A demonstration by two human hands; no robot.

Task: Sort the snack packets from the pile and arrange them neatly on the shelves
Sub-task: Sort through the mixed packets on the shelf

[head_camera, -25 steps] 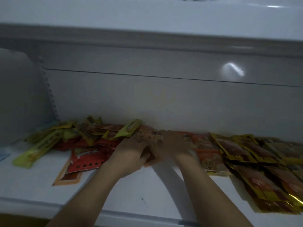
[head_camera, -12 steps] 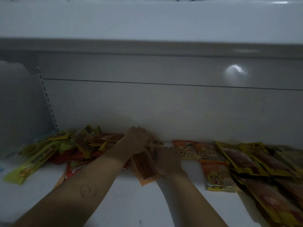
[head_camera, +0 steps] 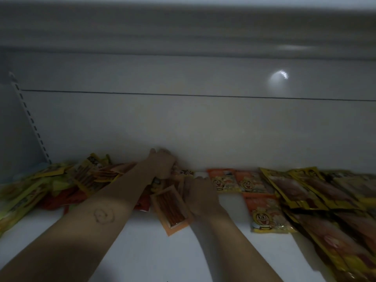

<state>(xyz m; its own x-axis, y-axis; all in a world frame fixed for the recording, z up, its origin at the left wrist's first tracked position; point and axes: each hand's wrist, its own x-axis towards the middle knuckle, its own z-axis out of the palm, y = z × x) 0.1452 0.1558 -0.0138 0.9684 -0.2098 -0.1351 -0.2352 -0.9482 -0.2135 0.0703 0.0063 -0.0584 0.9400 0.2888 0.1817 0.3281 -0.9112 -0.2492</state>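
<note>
A mixed pile of yellow, green and red snack packets lies at the left of the white shelf. My left hand reaches over the pile's right end to the back wall and rests on packets there; its fingertips are hidden. My right hand grips the right edge of an orange packet of sticks, which lies tilted on the shelf with more orange packets behind it. Orange bee packets lie in a row to the right. Dark gold packets overlap at the far right.
The back wall stands close behind the packets. An upper shelf hangs overhead. A slotted upright runs down the left corner. Bare shelf surface shows in front, between my forearms.
My left hand moved from beside the right hand to the back wall. An orange packet now lies tilted by my right hand. The view shifted lower and closer.
</note>
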